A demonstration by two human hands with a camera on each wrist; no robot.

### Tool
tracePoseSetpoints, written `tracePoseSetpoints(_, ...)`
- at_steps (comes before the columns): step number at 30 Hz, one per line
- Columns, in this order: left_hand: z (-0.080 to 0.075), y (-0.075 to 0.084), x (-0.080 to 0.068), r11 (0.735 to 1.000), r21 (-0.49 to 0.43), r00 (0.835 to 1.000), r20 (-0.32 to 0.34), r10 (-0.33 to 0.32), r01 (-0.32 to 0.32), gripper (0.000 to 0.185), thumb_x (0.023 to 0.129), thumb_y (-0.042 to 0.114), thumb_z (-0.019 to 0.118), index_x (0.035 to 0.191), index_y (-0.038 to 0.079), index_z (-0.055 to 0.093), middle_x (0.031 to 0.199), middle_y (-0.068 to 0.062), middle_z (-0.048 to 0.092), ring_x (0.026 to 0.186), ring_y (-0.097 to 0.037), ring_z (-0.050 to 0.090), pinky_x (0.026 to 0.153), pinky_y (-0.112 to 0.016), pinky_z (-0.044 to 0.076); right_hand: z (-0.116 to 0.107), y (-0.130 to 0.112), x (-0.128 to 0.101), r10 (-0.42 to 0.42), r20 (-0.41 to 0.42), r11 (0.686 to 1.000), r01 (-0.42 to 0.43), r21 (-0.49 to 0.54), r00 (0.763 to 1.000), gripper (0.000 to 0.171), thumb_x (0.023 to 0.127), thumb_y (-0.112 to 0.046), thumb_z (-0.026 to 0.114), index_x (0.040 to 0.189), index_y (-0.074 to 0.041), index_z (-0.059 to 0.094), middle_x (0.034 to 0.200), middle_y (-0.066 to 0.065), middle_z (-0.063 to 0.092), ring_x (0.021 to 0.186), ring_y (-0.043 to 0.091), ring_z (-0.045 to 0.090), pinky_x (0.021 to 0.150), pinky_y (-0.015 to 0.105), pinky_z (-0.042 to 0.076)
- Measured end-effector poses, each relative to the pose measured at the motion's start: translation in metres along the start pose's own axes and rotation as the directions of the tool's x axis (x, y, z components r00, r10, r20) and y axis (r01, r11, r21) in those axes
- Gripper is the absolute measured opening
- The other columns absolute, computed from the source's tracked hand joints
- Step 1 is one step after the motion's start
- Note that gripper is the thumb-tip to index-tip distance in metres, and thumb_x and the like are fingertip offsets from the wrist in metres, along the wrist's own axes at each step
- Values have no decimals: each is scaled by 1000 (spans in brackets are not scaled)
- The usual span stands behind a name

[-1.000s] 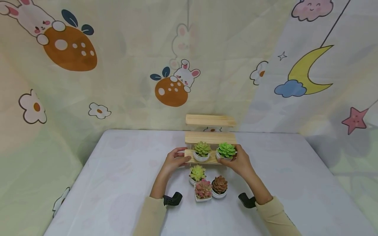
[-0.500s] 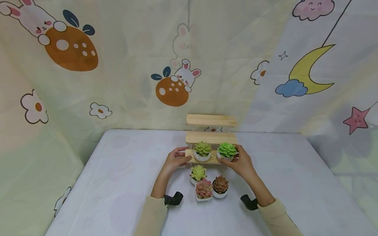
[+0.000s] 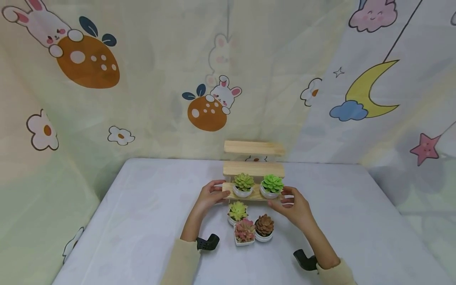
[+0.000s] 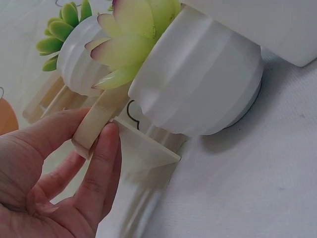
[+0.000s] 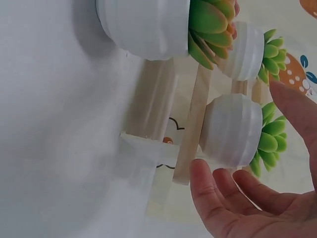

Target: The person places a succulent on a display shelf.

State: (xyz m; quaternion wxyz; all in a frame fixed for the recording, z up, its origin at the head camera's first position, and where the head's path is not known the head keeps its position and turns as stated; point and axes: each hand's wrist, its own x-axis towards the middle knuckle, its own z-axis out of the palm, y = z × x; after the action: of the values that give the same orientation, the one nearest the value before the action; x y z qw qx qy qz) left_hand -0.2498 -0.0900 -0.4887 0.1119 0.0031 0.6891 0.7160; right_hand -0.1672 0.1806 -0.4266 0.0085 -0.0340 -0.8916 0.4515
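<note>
Person's left hand [image 3: 211, 194] pinches the left end of the lowest plank of a pale three-step wooden stand [image 3: 253, 170], thumb on top, fingers curled under the edge. Right hand [image 3: 295, 204] sits just off the plank's right end w/ fingers relaxed and spread, holding nothing; thumb tip close to the wood, can't tell if it touches. The stand is at the back-middle of a table w/ a pale lilac cloth [image 3: 142, 221], against a cartoon rabbit-and-moon backdrop [image 3: 142, 79]. On the lowest plank, side by side: a dull green succulent in a white round pot [image 3: 244, 185] and a bright green succulent in a white round pot [image 3: 272, 186]. On the cloth just in front: a yellow-green succulent [image 3: 238, 211], a pink one in a square white pot [image 3: 244, 232], a brown one [image 3: 265, 227], all clustered close.
</note>
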Motion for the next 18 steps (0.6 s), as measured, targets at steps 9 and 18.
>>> tracePoseSetpoints(9, 0, -1, -1, 1000, 4, 1000, -3, 26, -26, 48, 86, 5, 73, 130, -1, 56, 106, -20, 61, 76, -16, 65, 74, -36, 62, 0, 12, -12, 34, 13, 999, -34, -13, 999, 70, 81, -36, 80, 134, -1, 49, 131, 21, 54, 106, 32, 62, 77, 38, 58)
tracePoseSetpoints(18, 1, 1, -3, 1000, -5, 1000, -1, 23, -23, 49, 86, 3, 72, 132, -3, 55, 107, -21, 59, 75, -15, 65, 76, -37, 62, 7, 19, -25, -58, 166, 996, 47, 70, 984, 67, 79, -26, 83, 131, 2, 52, 131, 23, 54, 102, 30, 63, 77, 38, 58)
